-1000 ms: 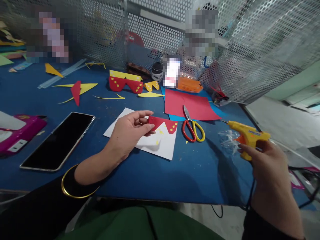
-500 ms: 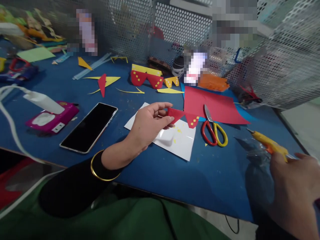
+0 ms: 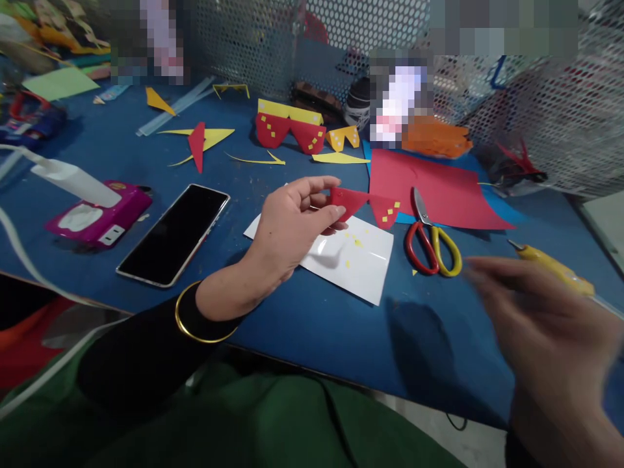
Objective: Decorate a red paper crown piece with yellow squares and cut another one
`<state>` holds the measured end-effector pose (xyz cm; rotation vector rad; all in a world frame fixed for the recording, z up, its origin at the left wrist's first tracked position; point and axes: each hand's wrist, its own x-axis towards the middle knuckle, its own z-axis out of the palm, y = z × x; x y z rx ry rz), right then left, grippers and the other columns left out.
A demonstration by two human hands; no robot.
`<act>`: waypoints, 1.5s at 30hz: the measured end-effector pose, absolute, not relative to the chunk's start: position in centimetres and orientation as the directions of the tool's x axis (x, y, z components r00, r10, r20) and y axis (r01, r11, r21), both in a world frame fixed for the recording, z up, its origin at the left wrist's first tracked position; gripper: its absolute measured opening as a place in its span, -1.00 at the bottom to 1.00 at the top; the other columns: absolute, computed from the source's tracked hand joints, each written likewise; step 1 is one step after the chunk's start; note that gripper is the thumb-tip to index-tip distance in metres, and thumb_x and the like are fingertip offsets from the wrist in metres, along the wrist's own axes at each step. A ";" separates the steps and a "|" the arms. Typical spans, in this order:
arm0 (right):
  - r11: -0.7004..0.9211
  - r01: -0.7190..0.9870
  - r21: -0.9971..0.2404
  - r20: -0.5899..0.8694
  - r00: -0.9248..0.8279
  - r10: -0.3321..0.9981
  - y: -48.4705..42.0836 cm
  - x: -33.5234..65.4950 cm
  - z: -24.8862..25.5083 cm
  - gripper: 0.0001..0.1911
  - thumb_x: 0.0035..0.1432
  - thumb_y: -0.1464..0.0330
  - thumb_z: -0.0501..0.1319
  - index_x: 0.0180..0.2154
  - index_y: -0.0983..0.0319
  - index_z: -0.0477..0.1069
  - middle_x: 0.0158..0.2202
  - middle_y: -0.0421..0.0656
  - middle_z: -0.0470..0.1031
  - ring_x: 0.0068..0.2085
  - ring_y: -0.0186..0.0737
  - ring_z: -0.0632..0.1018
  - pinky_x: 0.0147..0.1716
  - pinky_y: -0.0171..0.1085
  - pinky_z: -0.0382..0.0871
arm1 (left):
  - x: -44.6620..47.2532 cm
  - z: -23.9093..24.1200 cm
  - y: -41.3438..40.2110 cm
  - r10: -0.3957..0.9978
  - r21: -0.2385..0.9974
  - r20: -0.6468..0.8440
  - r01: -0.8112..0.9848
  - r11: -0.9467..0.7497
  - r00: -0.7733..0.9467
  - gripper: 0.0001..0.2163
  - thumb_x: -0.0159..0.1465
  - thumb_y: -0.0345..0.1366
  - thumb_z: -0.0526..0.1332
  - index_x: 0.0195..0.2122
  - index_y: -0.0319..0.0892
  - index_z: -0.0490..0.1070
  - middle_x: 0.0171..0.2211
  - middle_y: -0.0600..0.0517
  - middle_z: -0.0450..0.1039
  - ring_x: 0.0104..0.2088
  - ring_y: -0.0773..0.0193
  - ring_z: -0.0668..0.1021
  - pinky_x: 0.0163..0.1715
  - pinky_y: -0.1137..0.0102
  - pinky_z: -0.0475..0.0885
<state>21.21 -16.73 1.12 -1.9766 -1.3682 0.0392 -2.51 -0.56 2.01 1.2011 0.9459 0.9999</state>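
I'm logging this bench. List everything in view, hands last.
Table: 1, blue, underneath
Mesh panels: several, grey, back
Card: 1, white, front centre
Held mask: 1, red, above card
Other mask: 1, red, back centre
Strip: 1, yellow, behind that mask
Small mask: 1, orange, right of both
Scissors: 1, red and yellow, right of card
Glue gun: 1, yellow, far right
Sheets: 2, red over blue, behind scissors
Lit screen: 1, whitish, back
Packet: 1, orange, right of screen
Phone: 1, black, left of card
Socket: 1, magenta, left of phone
Plug: 1, white, in socket
Scraps: several, mostly yellow, back left
Clutter: uncounted, mixed colours, back corners
Bangle: 1, gold, left wrist
Left hand: 1, pinching held mask
Right hand: 1, blurred, right
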 end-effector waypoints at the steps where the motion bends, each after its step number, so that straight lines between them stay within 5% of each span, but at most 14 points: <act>1: -0.077 0.805 -0.588 0.297 0.304 0.905 -15.6 19.5 1.2 -0.88 0.24 0.26 0.29 -0.19 0.09 0.58 -0.22 -0.17 0.62 -0.19 -0.12 0.61 -0.18 -0.18 0.42 | -2.5 2.0 -0.5 0.961 0.992 -0.048 -0.102 0.079 0.273 -0.66 0.20 -0.49 0.33 0.02 -0.27 0.50 -0.33 0.04 0.56 -0.40 0.38 0.62 -0.32 0.47 0.57; 5: 0.103 0.779 -0.618 0.152 -0.010 0.988 -11.0 15.0 -0.1 -0.89 0.27 0.36 0.24 -0.23 0.15 0.57 -0.29 -0.19 0.55 -0.31 -0.27 0.56 -0.32 -0.28 0.39 | -2.4 2.0 -0.3 0.972 0.990 -0.035 -0.126 0.066 0.233 -0.67 0.21 -0.51 0.32 0.02 -0.26 0.50 -0.34 0.06 0.56 -0.42 0.39 0.61 -0.29 0.45 0.59; 11: 0.021 0.776 -0.630 0.105 0.058 0.993 -8.6 14.9 -2.9 -0.94 0.23 0.35 0.27 -0.28 0.16 0.53 -0.30 -0.19 0.50 -0.38 -0.30 0.49 -0.40 -0.28 0.31 | -2.4 2.3 -0.6 0.971 0.982 -0.056 -0.161 0.095 0.234 -0.70 0.20 -0.55 0.32 -0.03 -0.26 0.52 -0.37 0.06 0.56 -0.42 0.38 0.62 -0.31 0.45 0.60; 18: 0.021 0.779 -0.626 0.076 0.034 0.997 -8.6 14.9 -3.1 -0.92 0.26 0.35 0.22 -0.30 0.14 0.49 -0.26 -0.20 0.53 -0.27 -0.24 0.56 -0.22 -0.22 0.37 | -2.5 2.2 -0.7 0.960 0.975 -0.083 -0.177 0.133 0.267 -0.70 0.20 -0.54 0.32 -0.03 -0.23 0.53 -0.37 0.07 0.55 -0.40 0.37 0.63 -0.30 0.45 0.61; 38: 0.047 0.845 -0.532 0.074 -0.009 0.997 -8.6 14.8 -3.1 -0.87 0.28 0.34 0.13 -0.30 0.18 0.44 -0.23 -0.14 0.53 -0.26 -0.19 0.54 -0.33 -0.24 0.32 | -2.2 2.3 -0.7 0.964 0.974 -0.100 -0.175 0.146 0.247 -0.70 0.20 -0.59 0.31 -0.03 -0.28 0.53 -0.41 0.10 0.50 -0.45 0.41 0.60 -0.34 0.47 0.59; 45: -0.067 0.757 -0.650 0.015 0.101 0.995 -9.0 15.0 -2.8 -0.88 0.27 0.27 0.17 -0.29 0.16 0.40 -0.43 -0.22 0.50 -0.42 -0.28 0.46 -0.43 -0.28 0.26 | -2.4 2.3 -0.7 0.963 0.982 -0.092 -0.135 0.130 0.252 -0.69 0.20 -0.53 0.33 -0.02 -0.24 0.53 -0.35 0.06 0.56 -0.40 0.37 0.61 -0.29 0.45 0.59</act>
